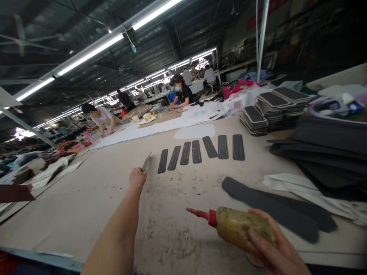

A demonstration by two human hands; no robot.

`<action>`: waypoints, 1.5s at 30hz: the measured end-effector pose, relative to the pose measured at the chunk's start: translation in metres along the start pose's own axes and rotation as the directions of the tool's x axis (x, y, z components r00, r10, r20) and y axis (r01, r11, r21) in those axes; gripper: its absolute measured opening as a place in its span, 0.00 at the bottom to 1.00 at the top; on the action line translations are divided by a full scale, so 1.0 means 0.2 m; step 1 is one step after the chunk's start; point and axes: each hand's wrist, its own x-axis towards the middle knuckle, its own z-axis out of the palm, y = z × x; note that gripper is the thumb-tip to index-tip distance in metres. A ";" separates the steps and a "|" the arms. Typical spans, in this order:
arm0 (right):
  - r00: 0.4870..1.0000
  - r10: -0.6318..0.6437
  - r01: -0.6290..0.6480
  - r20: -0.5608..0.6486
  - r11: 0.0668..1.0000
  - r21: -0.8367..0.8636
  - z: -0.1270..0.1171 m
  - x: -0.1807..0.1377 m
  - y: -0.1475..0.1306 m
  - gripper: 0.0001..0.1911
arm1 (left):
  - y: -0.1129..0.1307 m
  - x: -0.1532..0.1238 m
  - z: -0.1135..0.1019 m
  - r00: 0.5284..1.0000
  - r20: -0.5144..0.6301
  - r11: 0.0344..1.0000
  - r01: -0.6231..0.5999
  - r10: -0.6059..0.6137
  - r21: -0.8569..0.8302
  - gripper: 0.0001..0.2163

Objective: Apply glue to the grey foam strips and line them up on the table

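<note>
Head view: the left hand (137, 178), at the centre of the frame with its bare forearm running in from the bottom edge, is closed in a fist around the grip of a thin blade (146, 162), whose tip points up and to the right, clear of the tabletop. The right hand (272, 250), in the lower right corner, is wrapped around the fat body of a squeeze bottle (239, 228) filled with something yellowish-brown. The bottle lies nearly level above the worktable (94, 198), and its red nozzle points left toward the centre of the frame. Just above and to the right of the blade, seven short dark strips (197, 151) lie side by side in a row on the table, apart from each other. Two long dark pieces (275, 208) lie overlapping at right of centre, just above the bottle. Stacks of dark pads (272, 109) stand in the upper right, with a pile of dark sheets (329, 152) below them at the right edge. In the upper left, a co-worker (100, 118) bends over white sheets on the same table.
</note>
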 end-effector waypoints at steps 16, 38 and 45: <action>0.999 0.040 -0.040 0.000 0.999 0.027 -0.02 0.01 0.04 0.32 | 0.09 -0.02 0.26 0.980 0.148 0.984 -0.151 0.136 0.092 0.13; 0.973 -0.141 0.214 -0.182 0.846 0.488 -0.04 0.06 -0.13 0.22 | 0.48 -0.50 0.01 0.961 -0.042 0.865 -0.265 0.274 -0.425 0.16; 0.931 -0.172 0.321 -0.320 0.803 0.502 -0.18 0.11 -0.25 0.21 | 1.01 -1.00 -0.06 0.439 -0.179 0.283 -0.789 0.880 -0.546 0.16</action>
